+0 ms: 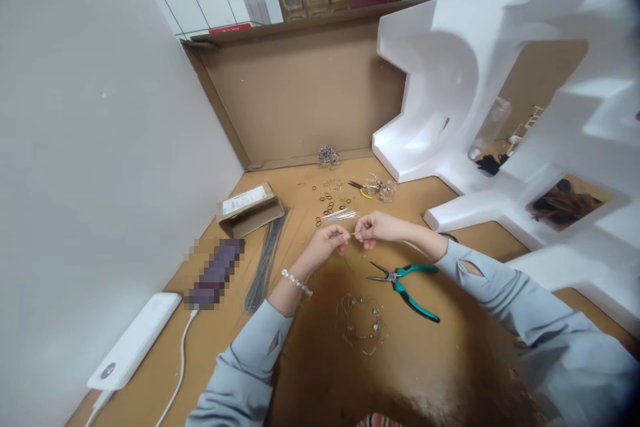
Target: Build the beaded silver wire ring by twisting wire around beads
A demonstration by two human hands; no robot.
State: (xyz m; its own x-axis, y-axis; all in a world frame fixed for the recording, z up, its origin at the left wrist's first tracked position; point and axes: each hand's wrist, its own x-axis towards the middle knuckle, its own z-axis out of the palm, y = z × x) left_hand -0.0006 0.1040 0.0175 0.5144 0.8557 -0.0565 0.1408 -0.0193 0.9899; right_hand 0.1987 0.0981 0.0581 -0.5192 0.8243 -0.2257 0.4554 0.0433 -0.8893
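Observation:
My left hand [327,241] and my right hand [373,228] meet over the middle of the table, fingertips pinched close together. A short, thin wire [353,234] spans the small gap between them, and both hands grip it. Just beyond the fingers lies a small pile of pale straight wires [344,215], with several dark small rings [327,205] around it. Below my right hand rest long-nose pliers [400,277] with green handles, their jaws apart. Nearer to me is a loose wire circlet [363,321] with bead-like bits and stray wire ends.
Left are a bundle of grey wires [265,263], an open cardboard box [250,209], a blurred dark object [217,273] and a white power bank [135,340] with cables. Farther back are yellow-handled cutters [364,189] and wire clusters [327,157]. White moulded foam [493,13] borders the right.

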